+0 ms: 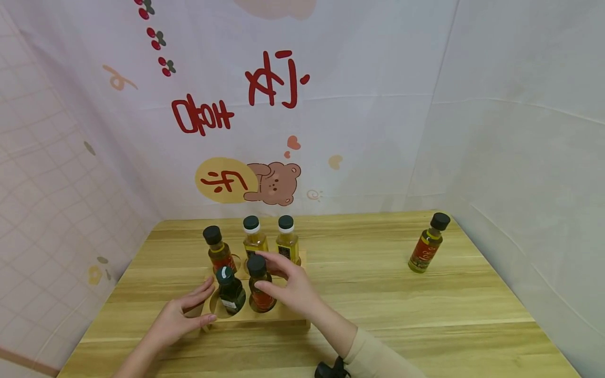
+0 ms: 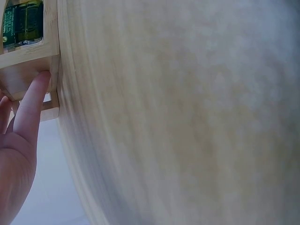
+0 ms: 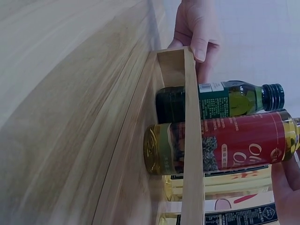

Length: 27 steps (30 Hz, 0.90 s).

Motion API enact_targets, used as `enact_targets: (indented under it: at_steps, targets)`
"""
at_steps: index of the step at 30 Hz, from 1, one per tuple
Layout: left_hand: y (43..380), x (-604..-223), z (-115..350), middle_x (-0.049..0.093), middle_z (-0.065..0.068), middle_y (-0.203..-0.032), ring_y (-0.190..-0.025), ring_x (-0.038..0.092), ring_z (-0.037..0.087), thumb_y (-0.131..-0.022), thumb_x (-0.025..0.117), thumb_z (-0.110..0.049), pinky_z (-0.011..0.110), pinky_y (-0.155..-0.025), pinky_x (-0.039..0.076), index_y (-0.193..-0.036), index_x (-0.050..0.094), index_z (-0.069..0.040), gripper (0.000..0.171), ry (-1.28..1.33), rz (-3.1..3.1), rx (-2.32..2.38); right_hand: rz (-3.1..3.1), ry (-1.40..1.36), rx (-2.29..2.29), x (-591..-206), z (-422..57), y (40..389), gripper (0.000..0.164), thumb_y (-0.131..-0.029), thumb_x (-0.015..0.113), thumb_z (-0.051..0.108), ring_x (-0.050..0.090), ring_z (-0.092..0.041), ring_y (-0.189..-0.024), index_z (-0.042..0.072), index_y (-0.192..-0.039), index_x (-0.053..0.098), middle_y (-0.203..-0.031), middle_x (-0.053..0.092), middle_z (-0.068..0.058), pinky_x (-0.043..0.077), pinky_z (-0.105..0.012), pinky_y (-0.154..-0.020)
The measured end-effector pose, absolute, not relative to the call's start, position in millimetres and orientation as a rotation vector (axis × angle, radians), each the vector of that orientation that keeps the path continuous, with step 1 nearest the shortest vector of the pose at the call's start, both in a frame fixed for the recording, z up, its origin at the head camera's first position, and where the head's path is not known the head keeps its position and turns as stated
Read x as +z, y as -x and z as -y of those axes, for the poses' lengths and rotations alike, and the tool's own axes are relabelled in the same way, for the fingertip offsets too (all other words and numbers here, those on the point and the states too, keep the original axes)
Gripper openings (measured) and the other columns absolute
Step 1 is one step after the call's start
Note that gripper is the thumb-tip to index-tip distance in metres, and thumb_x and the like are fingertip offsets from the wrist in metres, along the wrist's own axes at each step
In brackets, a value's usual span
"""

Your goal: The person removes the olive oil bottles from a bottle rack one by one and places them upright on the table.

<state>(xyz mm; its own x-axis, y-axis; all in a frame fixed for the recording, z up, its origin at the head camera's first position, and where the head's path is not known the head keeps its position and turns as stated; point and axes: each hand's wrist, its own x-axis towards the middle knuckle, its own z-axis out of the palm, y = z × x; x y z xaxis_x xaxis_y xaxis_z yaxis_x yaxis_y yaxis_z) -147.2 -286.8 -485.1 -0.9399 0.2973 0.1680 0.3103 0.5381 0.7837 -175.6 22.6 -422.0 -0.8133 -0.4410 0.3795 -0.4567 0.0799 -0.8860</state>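
Observation:
My right hand (image 1: 293, 286) holds a red-labelled olive oil bottle (image 1: 262, 299) near its dark cap, thumb on the near side and fingers behind. That bottle stands in a front hole of the wooden bottle rack (image 1: 283, 315); its base shows behind the front rail in the right wrist view. My left hand (image 1: 177, 317) rests against the rack's left end, fingers extended, thumb (image 3: 200, 47) at the front corner. Next to the held bottle stands a dark green bottle (image 1: 231, 294). Behind them are another red-labelled bottle (image 1: 219, 254) and two yellow-labelled oil bottles (image 1: 256, 242) with green caps.
Another red-labelled bottle (image 1: 425, 247) stands alone at the table's right rear. A small black object (image 1: 331, 369) lies at the near edge by my right sleeve. Printed cloth (image 1: 368, 115) hangs behind the wooden table (image 1: 402, 315) and on both sides.

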Motion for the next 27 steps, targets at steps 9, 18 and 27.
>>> enact_targets:
  at_steps: [9, 18, 27]
  targets:
    - [146.6, -484.7, 286.8, 0.045, 0.006, -0.150, -0.130, 0.036, 0.000, -0.083, 0.082, -0.025, 0.015, -0.092, 0.041, -0.139, 0.058, -0.007, 0.064, 0.550, 2.738, -1.380, 2.288, -0.930, 1.900, -421.8, -16.6, 176.1, 0.054, -0.091, 0.075, 0.013, 0.062, -0.015, -0.106, 0.014, -0.141, 0.056, -0.116, 0.067, 0.000, 0.048, -0.039, -0.097]
    - [146.8, -486.5, 287.6, 0.046, 0.004, -0.149, -0.130, 0.039, 0.006, -0.082, 0.083, -0.027, 0.015, -0.092, 0.040, -0.138, 0.059, -0.008, 0.064, 0.519, 2.758, -1.341, 2.263, -0.890, 1.903, -420.4, -14.2, 174.6, 0.050, -0.090, 0.075, 0.014, 0.064, -0.015, -0.104, 0.014, -0.138, 0.059, -0.112, 0.069, 0.001, 0.050, -0.037, -0.095]
    - [148.6, -489.0, 288.3, 0.045, 0.007, -0.150, -0.129, 0.037, 0.002, -0.082, 0.083, -0.026, 0.015, -0.092, 0.041, -0.138, 0.059, -0.006, 0.064, 0.526, 2.755, -1.338, 2.210, -0.903, 1.879, -422.8, -12.8, 172.5, 0.049, -0.088, 0.075, 0.009, 0.066, -0.018, -0.102, 0.010, -0.135, 0.061, -0.112, 0.069, -0.005, 0.051, -0.040, -0.092]
